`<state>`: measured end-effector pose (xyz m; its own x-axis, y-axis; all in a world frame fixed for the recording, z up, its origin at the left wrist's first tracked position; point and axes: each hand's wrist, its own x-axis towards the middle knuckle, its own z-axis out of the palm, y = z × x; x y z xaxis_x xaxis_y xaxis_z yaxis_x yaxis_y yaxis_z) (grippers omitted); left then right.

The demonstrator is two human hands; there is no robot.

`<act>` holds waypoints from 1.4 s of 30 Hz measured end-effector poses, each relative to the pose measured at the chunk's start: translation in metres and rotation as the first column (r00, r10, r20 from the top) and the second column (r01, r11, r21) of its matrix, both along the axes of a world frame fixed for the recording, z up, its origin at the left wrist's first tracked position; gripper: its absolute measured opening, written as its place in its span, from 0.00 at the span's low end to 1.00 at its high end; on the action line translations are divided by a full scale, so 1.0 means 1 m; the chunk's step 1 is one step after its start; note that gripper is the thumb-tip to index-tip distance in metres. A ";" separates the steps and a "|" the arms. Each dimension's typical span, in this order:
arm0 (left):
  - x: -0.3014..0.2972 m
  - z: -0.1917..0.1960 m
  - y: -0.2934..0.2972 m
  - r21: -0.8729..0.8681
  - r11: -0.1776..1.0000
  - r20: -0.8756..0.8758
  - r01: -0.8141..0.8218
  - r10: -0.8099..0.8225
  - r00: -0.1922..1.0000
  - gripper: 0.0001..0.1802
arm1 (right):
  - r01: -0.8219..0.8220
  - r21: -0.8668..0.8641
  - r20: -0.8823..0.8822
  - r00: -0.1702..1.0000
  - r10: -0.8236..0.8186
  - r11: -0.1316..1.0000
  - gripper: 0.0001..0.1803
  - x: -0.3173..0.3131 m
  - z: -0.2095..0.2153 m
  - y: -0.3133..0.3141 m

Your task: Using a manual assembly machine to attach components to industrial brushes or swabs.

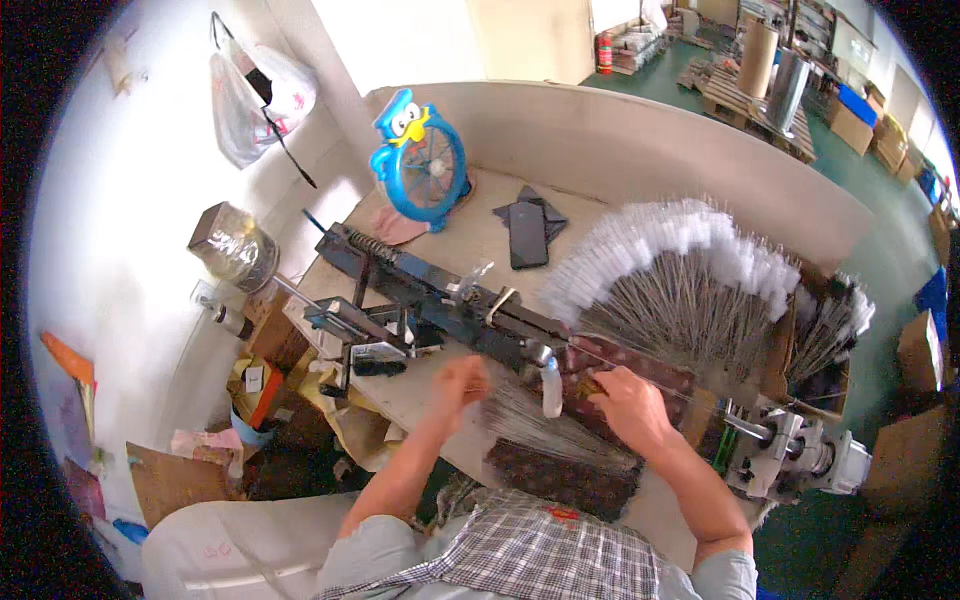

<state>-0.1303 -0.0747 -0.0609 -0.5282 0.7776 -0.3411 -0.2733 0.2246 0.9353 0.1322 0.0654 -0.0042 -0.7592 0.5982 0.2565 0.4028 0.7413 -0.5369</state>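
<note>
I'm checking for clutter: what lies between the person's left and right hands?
In the head view, a white cylindrical piece and part of a spread of thin wires lie between the left hand and the right hand.

left fingers (478,376) near thin grey wires (560,430)

The bare left forearm (405,462) reaches from the near side toward far and right; the bare left hand (462,382) is slightly blurred, its fingers seemingly curled. The bare right forearm (702,487) slants toward far and left. The bare right hand (634,408) shows its back, with bent fingers directed left. The two hands are apart.
</note>
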 end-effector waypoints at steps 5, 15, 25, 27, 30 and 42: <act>-0.054 -0.001 -0.032 -0.084 0.913 0.568 -0.400 0.374 0.733 0.12 | 0.015 -0.080 0.156 0.988 -0.002 0.997 0.15 -0.004 0.013 -0.002; -0.067 -0.028 -0.123 0.151 0.581 0.242 -0.800 0.763 0.600 0.20 | 0.025 -0.096 0.237 0.972 -0.001 0.995 0.14 0.006 0.001 -0.006; -0.034 -0.019 -0.064 0.049 0.793 0.389 -0.607 0.544 0.743 0.17 | 0.037 -0.122 0.261 0.965 -0.004 0.992 0.13 0.009 -0.010 -0.005; -0.036 -0.011 -0.047 0.027 0.875 0.530 -0.483 0.397 0.749 0.19 | 0.028 -0.108 0.262 0.965 0.001 0.994 0.13 0.013 -0.007 -0.005; -0.051 0.006 -0.026 -0.016 0.924 0.664 -0.383 0.296 0.687 0.17 | -0.036 -0.082 0.290 0.955 0.058 0.996 0.13 0.015 0.004 -0.008; -0.051 -0.012 -0.017 -0.046 0.926 0.496 -0.374 0.346 0.797 0.10 | -0.100 -0.115 0.183 0.976 0.120 0.988 0.12 0.022 0.038 -0.019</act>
<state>-0.1814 -0.0917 -0.0724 -0.5493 0.5885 -0.5932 -0.7461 -0.0259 0.6653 0.1540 0.0467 0.0340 -0.8506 0.5242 0.0423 0.4234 0.7304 -0.5360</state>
